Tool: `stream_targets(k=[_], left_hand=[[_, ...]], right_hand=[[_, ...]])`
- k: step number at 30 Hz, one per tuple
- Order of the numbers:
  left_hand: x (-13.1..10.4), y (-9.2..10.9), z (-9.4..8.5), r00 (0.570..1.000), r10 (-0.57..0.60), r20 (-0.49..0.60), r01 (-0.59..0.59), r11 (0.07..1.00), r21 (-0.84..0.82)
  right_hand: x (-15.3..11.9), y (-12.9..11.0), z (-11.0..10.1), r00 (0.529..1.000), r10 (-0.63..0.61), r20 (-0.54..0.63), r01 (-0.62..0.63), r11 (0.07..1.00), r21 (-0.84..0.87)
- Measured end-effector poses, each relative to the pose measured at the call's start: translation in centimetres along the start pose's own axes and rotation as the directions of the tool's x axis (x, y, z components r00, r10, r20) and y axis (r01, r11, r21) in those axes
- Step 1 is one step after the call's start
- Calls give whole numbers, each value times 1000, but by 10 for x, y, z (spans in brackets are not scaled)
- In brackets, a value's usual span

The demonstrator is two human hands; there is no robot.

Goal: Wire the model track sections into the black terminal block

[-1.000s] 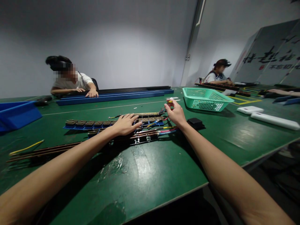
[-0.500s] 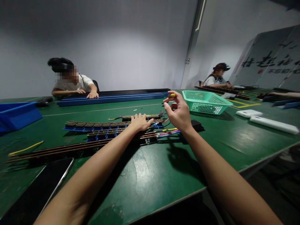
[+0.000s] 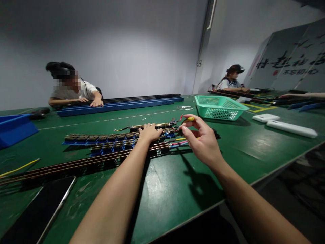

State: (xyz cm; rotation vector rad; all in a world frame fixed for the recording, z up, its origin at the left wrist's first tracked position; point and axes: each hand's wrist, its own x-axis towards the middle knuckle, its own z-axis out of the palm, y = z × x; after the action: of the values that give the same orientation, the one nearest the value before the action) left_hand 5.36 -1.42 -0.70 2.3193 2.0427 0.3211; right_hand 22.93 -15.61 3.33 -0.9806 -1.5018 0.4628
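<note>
My left hand (image 3: pixel 150 133) lies spread over a group of rail strips with copper-coloured bars. Under and beside it are a blue-based strip (image 3: pixel 81 138) and a long black-based strip (image 3: pixel 63 167). My right hand (image 3: pixel 203 140) is closed in a pinch on a small yellow-handled tool (image 3: pixel 190 119), its exact kind unclear. The tool's dark end is close to the strips' right ends, where a ring terminal (image 3: pixel 168 134) and coloured wires (image 3: pixel 179 144) show. My fingers partly hide the tool.
A green basket (image 3: pixel 219 115) stands behind my right hand, with white cases (image 3: pixel 291 128) farther right. A phone (image 3: pixel 38 210) lies front left, near a yellow wire (image 3: pixel 20 168) and a blue bin (image 3: pixel 17 130). Co-workers (image 3: pixel 73 91) sit across the table by long blue channels (image 3: pixel 119 107).
My right hand has moved down and slightly right, bringing the tool closer to the strips' wired ends. My left hand stays spread on the strips. The view has shifted slightly.
</note>
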Motion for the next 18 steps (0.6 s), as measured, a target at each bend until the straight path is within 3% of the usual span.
stream_targets(k=[5, 11, 14, 18], left_hand=[[3, -2, 1, 1000, 12, 27, -12, 1000, 2], [2, -2, 1, 1000, 16, 13, -16, 1000, 2], [1, -2, 1, 1000, 16, 19, -16, 1000, -6], [0, -1, 0, 1000, 15, 21, -15, 1000, 3]], right_hand=[[-36, 0, -13, 995, 46, -83, -41, 997, 59], [-55, -12, -23, 984, 62, -166, -47, 995, 88], [-60, -15, -25, 986, 75, -151, -64, 995, 77], [-64, 0, -17, 995, 26, -101, -28, 999, -17]])
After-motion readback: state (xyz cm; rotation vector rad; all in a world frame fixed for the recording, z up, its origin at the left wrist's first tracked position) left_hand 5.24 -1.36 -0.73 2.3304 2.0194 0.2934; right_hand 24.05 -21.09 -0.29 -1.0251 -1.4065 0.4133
